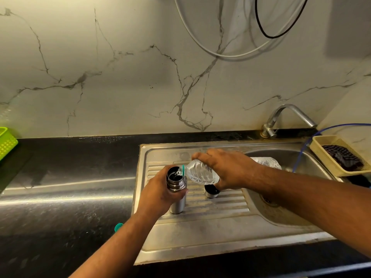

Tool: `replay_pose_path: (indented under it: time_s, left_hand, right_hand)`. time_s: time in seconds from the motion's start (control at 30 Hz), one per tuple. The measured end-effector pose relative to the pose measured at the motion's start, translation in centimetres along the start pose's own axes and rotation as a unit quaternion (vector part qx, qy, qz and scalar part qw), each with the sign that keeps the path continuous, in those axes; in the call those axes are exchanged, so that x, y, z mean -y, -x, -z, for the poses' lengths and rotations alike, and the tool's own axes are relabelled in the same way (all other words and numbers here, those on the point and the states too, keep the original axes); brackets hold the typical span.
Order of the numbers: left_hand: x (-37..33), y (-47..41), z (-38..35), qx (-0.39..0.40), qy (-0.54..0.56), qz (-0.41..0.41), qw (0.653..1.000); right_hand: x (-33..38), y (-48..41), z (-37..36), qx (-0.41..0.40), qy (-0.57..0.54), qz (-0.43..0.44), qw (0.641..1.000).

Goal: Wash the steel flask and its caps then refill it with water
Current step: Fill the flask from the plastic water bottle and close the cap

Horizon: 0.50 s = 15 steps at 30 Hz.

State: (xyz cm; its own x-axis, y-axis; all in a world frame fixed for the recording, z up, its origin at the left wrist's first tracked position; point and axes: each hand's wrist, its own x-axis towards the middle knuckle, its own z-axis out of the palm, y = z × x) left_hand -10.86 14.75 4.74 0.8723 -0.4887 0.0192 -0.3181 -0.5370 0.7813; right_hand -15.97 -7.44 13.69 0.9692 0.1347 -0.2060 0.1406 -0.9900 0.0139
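left hand [158,194] grips flask [176,189] | right hand [226,169] tips plastic bottle [200,173] into it

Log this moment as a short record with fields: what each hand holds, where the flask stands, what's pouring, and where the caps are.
left hand: grips the steel flask
right hand: holds the plastic bottle, tilted, mouth over the flask's opening
pouring: water from the bottle into the flask
flask position: upright on the ribbed drainboard
steel cap: on the drainboard, right of the flask, dark inside showing
teal cap: on the black counter, left of the sink
tap: no water seen running
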Motion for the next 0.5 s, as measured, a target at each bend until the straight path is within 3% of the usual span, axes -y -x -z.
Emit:
replay_pose_path:
  time_s: [0.5]
  left_hand:
    - [0.22,-0.05,-0.12,-0.003,0.002,-0.006,1.0]
  right_hand:
    - [0.0,-0.13,0.07,0.005,-0.003,-0.002,1.0]
